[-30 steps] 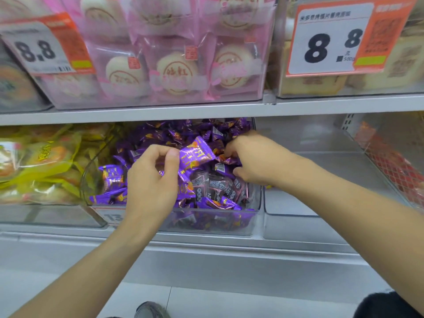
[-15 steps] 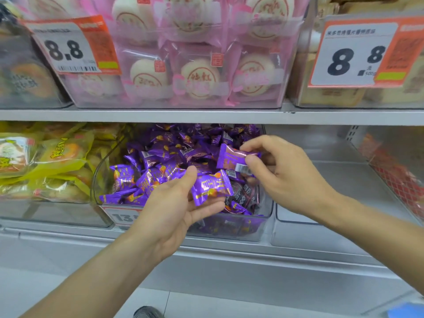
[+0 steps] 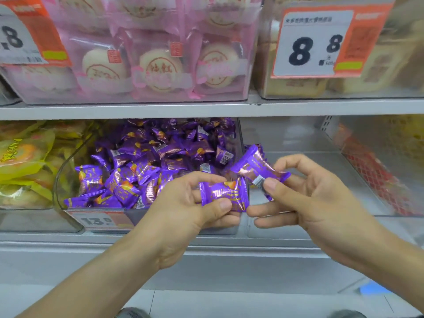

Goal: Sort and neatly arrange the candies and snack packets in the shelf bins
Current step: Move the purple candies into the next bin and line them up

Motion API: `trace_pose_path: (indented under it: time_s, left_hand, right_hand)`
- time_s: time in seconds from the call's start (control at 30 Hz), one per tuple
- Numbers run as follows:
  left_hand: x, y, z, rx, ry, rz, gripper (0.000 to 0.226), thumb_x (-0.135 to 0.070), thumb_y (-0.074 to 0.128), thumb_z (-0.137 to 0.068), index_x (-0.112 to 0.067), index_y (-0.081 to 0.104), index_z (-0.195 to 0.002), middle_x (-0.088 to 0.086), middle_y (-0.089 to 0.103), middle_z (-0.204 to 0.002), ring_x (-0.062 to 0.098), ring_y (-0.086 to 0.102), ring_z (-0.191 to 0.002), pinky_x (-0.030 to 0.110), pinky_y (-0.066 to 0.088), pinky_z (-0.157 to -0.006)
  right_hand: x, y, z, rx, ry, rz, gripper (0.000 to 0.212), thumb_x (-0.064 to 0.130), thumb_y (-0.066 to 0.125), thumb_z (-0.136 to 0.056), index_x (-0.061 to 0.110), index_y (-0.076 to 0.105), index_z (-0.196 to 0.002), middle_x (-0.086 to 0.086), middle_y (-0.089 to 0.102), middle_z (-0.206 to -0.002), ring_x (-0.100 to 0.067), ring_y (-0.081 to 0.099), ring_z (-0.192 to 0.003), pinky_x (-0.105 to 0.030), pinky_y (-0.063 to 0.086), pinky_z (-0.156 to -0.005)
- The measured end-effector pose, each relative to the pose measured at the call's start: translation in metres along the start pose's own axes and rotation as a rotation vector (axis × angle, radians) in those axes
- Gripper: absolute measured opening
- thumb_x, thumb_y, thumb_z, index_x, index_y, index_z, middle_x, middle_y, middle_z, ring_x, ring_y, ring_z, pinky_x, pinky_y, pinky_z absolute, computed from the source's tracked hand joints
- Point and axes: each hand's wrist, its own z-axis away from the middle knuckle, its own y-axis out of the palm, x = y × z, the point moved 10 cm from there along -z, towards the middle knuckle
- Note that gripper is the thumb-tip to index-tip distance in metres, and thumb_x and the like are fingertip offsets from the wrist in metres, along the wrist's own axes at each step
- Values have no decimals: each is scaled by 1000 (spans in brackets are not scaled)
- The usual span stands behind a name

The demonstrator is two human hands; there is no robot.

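A clear plastic bin (image 3: 60, 180) on the lower shelf holds a heap of purple candy packets (image 3: 149, 157). My left hand (image 3: 183, 210) is in front of the bin's right front corner, with thumb and fingers closed on one purple packet (image 3: 223, 195). My right hand (image 3: 305, 198) is just to the right of it and pinches a second purple packet (image 3: 254, 164) by its lower end, so that the packet tilts up to the left. The two hands nearly touch.
To the right of the candy bin stands a clear bin (image 3: 298, 223) with nothing showing inside. Yellow snack packets (image 3: 25, 161) fill the bin on the left. Red packets (image 3: 371, 175) lie at the far right. Pink pastry packs (image 3: 160, 67) and price tags (image 3: 314, 42) fill the upper shelf.
Both hands have come out of the candy bin toward me, each with one purple packet. They now meet in front of the bin's right corner, and the view has moved closer.
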Motion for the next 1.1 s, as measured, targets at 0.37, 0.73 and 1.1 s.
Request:
trace_pose_path:
  time_s: [0.37,0.73,1.1]
  left_hand:
    - [2,44,-1,201,53,-116,43,-8,80,-67,-17,72,-109,17,74,-104,34,72,-98,36,59,-83]
    - [15,46,-5,210,20,-83,36,-24,68,-80,-7,67,-112,15,75,-105,32,73,-95,33,59,-83]
    - [-9,50,-1,256,285,-349,33,-22,65,-86,-17,66,-118,-4,76,-105,12,72,-100,14,52,-82]
  right_hand:
    - [21,-22,1,150,-200,288,19,8,84,-69,12,74,-85,-4,73,-113,-32,70,-99,-37,59,-85]
    - [15,-24,-6,170,-196,461,39,13,89,-58,15,70,-92,-6,74,-101,-30,70,-75,-44,61,-72]
    - [6,-18,-3,250,-127,491,53,24,92,-50,25,71,-99,-2,74,-95,-23,71,-83,-36,60,-79]
